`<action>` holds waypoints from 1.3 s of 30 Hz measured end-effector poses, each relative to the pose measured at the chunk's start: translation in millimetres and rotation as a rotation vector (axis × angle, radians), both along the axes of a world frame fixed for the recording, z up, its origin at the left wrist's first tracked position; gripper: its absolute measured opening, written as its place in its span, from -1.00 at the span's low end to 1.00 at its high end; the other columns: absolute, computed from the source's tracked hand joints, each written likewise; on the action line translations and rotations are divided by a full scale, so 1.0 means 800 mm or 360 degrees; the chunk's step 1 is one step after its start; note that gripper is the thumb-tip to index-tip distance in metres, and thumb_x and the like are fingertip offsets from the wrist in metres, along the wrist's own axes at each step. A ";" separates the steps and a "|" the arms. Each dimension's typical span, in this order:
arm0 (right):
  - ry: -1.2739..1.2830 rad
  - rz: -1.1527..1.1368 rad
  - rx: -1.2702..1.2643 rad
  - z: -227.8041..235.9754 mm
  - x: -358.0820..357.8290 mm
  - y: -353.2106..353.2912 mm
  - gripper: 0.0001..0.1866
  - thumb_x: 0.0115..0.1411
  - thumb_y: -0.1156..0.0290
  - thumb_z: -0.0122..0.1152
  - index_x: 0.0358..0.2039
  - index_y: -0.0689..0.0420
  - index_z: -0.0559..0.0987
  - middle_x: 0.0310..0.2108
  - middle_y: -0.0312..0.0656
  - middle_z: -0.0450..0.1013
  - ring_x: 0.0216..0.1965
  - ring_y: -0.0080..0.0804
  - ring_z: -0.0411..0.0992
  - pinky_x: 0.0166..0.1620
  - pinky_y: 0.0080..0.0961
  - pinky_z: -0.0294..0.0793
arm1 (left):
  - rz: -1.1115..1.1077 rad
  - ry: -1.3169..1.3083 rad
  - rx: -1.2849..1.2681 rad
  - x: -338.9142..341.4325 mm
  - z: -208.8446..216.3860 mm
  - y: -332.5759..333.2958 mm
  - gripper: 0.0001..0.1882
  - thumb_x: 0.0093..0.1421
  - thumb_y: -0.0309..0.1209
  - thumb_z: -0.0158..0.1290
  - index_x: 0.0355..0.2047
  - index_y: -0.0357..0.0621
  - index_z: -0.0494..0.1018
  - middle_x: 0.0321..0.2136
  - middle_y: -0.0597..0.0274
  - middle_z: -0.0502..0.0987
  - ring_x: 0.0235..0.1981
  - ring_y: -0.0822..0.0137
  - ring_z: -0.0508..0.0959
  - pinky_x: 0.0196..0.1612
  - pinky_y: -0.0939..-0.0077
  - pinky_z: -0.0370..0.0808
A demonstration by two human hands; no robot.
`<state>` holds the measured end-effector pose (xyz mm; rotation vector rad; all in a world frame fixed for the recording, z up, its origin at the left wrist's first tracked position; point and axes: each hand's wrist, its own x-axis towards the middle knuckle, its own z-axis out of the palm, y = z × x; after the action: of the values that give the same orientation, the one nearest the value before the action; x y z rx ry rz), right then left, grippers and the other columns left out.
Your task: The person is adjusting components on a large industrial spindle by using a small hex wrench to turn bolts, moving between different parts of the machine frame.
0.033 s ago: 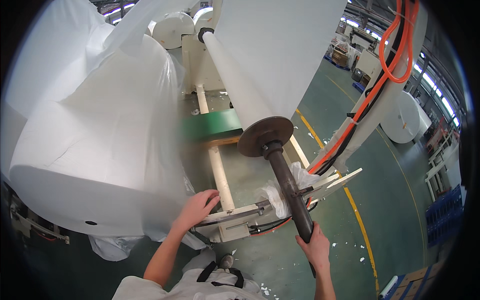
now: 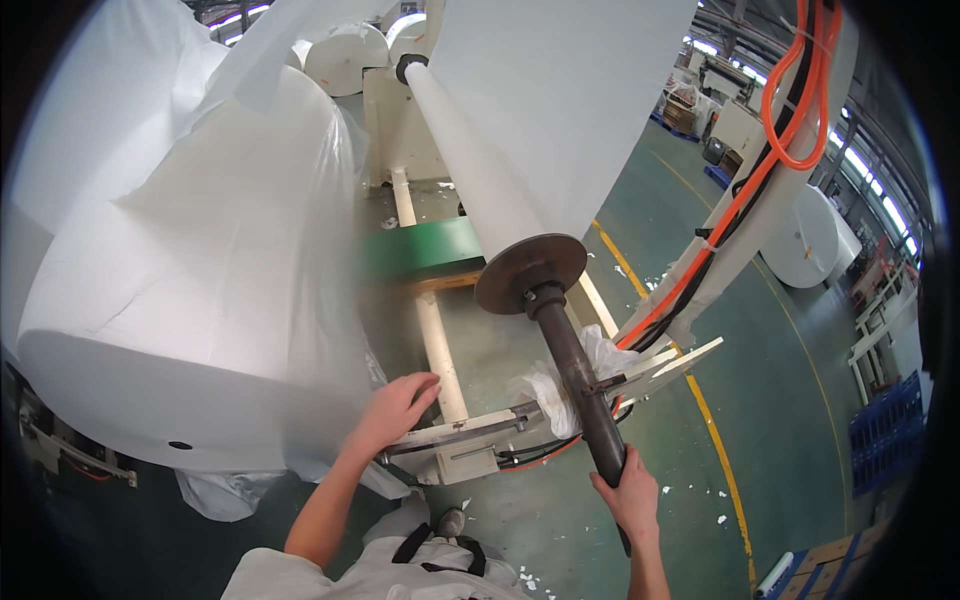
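Observation:
My right hand (image 2: pixel 628 498) is wrapped round the near end of a dark metal shaft (image 2: pixel 595 425). A round brown metal flange (image 2: pixel 530 275) sits on that shaft, against the end of a slim roll of white paper (image 2: pixel 475 165). From this roll a broad white sheet (image 2: pixel 590 90) runs upward. My left hand (image 2: pixel 398 408) rests at the left end of the cream frame arm (image 2: pixel 470 433), fingers stretched out and holding nothing. Close to its left stands a huge white paper roll (image 2: pixel 190 290), partly covered by clear plastic film.
Crumpled plastic (image 2: pixel 552 398) is bunched where the shaft crosses the frame. An orange hose (image 2: pixel 690 262) and black cables run down the cream post at right. A green block (image 2: pixel 425 248) lies between the frame rails. Blue pallets (image 2: pixel 885 430) stand far right; paper scraps dot the floor.
My left hand has risen very slightly at the frame arm's end. The right hand, shaft and rolls look the same.

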<state>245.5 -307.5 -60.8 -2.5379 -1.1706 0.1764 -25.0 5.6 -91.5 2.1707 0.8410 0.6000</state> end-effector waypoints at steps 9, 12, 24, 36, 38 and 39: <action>0.1136 -0.0087 0.0036 0.001 0.046 -0.002 -0.11 -0.06 0.09 0.57 0.20 0.26 0.37 -0.22 -0.10 0.54 -0.29 -0.40 0.58 -0.16 -0.40 0.58 | -0.0444 -0.0227 0.0286 0.081 0.070 0.056 -0.64 0.42 -0.18 0.01 0.10 -0.10 0.49 0.01 0.08 0.58 0.01 0.09 0.59 0.09 0.31 0.50; 0.0978 -0.0232 0.0017 0.001 0.038 -0.004 -0.17 -0.07 0.11 0.54 0.14 0.25 0.40 -0.26 -0.05 0.58 -0.29 -0.30 0.62 -0.16 -0.36 0.58 | -0.0481 -0.0430 0.0167 0.122 0.080 0.097 -0.59 0.45 -0.18 -0.03 0.18 -0.10 0.46 0.04 0.07 0.58 0.04 0.15 0.59 0.12 0.35 0.47; 0.0618 -0.0325 -0.0135 0.020 0.015 0.010 -0.12 -0.11 0.00 0.53 0.17 0.20 0.43 -0.20 0.10 0.60 -0.17 -0.06 0.62 -0.03 -0.27 0.55 | -0.0573 -0.0450 0.0603 0.363 0.058 0.351 -0.59 0.45 -0.10 -0.11 -0.06 -0.08 0.62 -0.06 0.14 0.65 0.06 0.10 0.55 0.23 0.21 0.41; 0.0655 -0.0433 -0.0149 0.025 0.014 0.021 -0.14 -0.17 0.05 0.56 0.12 0.18 0.46 -0.26 0.04 0.60 -0.23 -0.08 0.61 -0.09 -0.28 0.55 | -0.0560 -0.0915 0.0879 0.398 0.000 0.357 -0.66 0.39 -0.32 -0.14 -0.21 -0.04 0.67 -0.11 0.34 0.67 0.09 0.32 0.53 0.36 0.18 0.22; 0.0645 -0.0458 -0.0179 0.025 0.012 0.020 -0.14 -0.18 0.05 0.56 0.11 0.18 0.46 -0.25 0.04 0.60 -0.23 -0.08 0.62 -0.08 -0.28 0.55 | -0.0512 -0.0982 0.0871 0.387 -0.013 0.354 -0.68 0.37 -0.37 -0.15 -0.12 -0.05 0.63 -0.03 0.32 0.63 0.14 0.28 0.50 0.37 0.13 0.20; 0.0641 -0.0462 -0.0165 0.025 0.013 0.020 -0.14 -0.18 0.05 0.56 0.11 0.18 0.46 -0.26 0.04 0.60 -0.23 -0.07 0.61 -0.08 -0.28 0.54 | -0.0496 -0.1016 0.0877 0.383 -0.021 0.352 -0.68 0.36 -0.39 -0.15 -0.07 -0.06 0.61 0.02 0.31 0.61 0.17 0.25 0.48 0.37 0.10 0.19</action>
<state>255.7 -291.3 -41.2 -2.5587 -0.6490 0.6530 281.7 287.3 -108.6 2.2812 -0.0171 1.3771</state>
